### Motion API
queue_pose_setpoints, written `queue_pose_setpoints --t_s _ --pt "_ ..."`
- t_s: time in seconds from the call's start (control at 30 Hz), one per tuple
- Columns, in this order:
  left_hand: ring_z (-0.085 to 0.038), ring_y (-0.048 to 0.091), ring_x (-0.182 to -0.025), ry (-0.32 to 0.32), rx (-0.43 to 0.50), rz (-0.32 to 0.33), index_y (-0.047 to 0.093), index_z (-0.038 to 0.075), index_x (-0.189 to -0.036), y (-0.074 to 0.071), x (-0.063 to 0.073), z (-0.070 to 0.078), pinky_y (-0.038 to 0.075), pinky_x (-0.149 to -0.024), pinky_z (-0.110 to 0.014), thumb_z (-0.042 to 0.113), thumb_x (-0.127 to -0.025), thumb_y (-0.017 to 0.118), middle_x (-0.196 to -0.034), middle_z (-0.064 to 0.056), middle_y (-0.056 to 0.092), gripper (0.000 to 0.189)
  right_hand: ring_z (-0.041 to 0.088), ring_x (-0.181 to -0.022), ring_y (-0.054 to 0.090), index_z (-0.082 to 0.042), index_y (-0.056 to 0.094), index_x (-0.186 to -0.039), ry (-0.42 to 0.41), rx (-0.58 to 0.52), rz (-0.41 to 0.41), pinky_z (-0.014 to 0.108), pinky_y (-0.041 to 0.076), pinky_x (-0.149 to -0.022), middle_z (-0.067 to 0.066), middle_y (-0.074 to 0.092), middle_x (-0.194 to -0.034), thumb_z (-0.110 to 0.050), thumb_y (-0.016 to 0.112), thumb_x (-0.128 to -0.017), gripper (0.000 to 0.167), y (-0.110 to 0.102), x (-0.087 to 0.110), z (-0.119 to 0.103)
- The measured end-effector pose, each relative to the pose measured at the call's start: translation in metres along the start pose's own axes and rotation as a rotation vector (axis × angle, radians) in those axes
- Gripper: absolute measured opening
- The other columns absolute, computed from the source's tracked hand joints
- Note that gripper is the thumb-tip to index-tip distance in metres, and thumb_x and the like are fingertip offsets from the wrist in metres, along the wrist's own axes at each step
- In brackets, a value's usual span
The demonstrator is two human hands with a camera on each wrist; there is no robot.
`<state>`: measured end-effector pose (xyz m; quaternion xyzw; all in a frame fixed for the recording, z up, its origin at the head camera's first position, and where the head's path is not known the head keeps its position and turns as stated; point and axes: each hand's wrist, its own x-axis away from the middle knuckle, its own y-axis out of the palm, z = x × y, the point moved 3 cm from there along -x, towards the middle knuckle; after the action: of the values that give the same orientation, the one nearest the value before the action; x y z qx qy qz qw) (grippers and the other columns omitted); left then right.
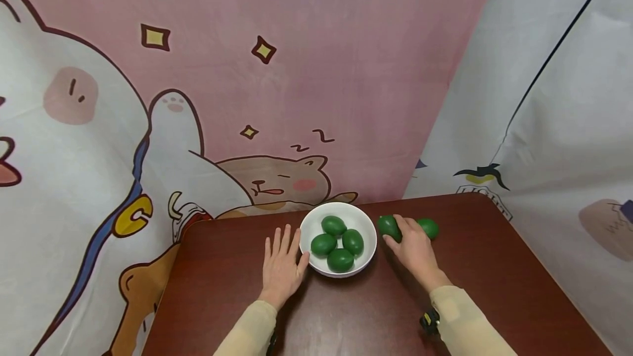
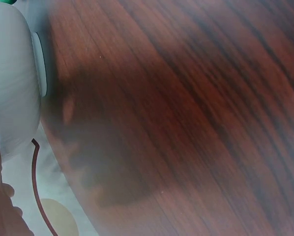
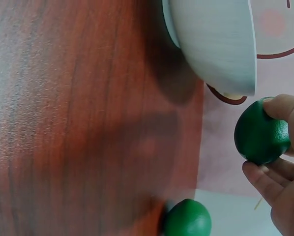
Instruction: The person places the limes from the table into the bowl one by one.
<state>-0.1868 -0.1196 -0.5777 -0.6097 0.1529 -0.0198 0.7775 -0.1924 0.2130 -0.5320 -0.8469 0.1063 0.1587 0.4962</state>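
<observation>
A white bowl (image 1: 306, 224) stands on the table with several green limes (image 1: 340, 260) inside it. My left hand (image 1: 283, 268) is at the bowl's left side, fingers straight, with the thumb right at the rim. To the right of the bowl, my right hand (image 1: 413, 247) pinches a lime (image 3: 260, 132) between thumb and fingers. That lime is raised off the table, close beside the bowl's wall (image 3: 216, 39) in the right wrist view. Another lime (image 1: 428, 228) lies on the table just beyond the right hand, partly covered by it in the head view.
The brown wooden table (image 1: 222, 290) ends at a back edge just behind the bowl. Behind it hangs a pink and white cloth (image 1: 376, 98) printed with cartoon animals. A dark band (image 1: 429, 320) shows at the right sleeve.
</observation>
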Motion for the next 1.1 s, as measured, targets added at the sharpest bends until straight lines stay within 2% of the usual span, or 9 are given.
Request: queue_pose_setpoints --t_s 0.2,0.57,0.7,0.93,1.1 --pt "-0.035 0.016 -0.158 0.007 0.001 0.027 0.04 0.016 -0.16 -0.001 0.001 0.0 0.013 -0.125 -0.059 0.052 -0.106 0.046 -0.169 -0.012 0.028 0.066 0.045 -0.107 0.064 0.003 0.06 -0.135 0.011 -0.011 -0.014 0.062 0.055 -0.087 0.027 0.064 -0.119 -0.021 0.085 -0.085 0.061 -0.003 -0.003 -0.009" --pt "-0.036 0.017 -0.158 0.014 0.012 0.037 0.04 0.016 -0.16 0.001 0.0 -0.001 0.014 -0.124 -0.06 0.052 -0.106 0.047 -0.169 -0.013 0.027 0.066 0.043 -0.112 0.063 0.004 0.06 -0.137 0.007 -0.052 -0.044 0.059 0.054 -0.092 0.025 0.064 -0.12 -0.022 0.084 -0.086 0.062 -0.006 -0.009 -0.026" --pt "-0.038 0.02 -0.157 0.019 0.014 0.047 0.042 0.015 -0.159 -0.001 0.0 0.0 0.016 -0.123 -0.061 0.05 -0.105 0.049 -0.168 -0.014 0.03 0.065 0.041 -0.11 0.064 0.003 0.06 -0.138 0.008 -0.061 -0.057 0.059 0.054 -0.091 0.024 0.064 -0.119 -0.022 0.084 -0.085 0.063 -0.004 -0.009 -0.03" --pt "-0.036 0.017 -0.158 0.008 0.013 0.029 0.041 0.016 -0.16 -0.001 0.001 0.001 0.013 -0.125 -0.06 0.051 -0.105 0.048 -0.169 -0.013 0.027 0.066 0.04 -0.106 0.066 0.003 0.06 -0.138 -0.002 -0.067 -0.066 0.057 0.056 -0.089 0.023 0.064 -0.118 -0.023 0.085 -0.085 0.064 -0.001 -0.009 -0.039" --pt "-0.037 0.019 -0.157 0.017 0.012 0.053 0.042 0.015 -0.159 0.001 0.001 -0.001 0.016 -0.123 -0.061 0.051 -0.105 0.048 -0.168 -0.013 0.029 0.065 0.038 -0.103 0.067 0.002 0.061 -0.137 -0.01 -0.072 -0.075 0.055 0.057 -0.087 0.021 0.065 -0.116 -0.022 0.085 -0.084 0.063 0.004 -0.008 -0.045"
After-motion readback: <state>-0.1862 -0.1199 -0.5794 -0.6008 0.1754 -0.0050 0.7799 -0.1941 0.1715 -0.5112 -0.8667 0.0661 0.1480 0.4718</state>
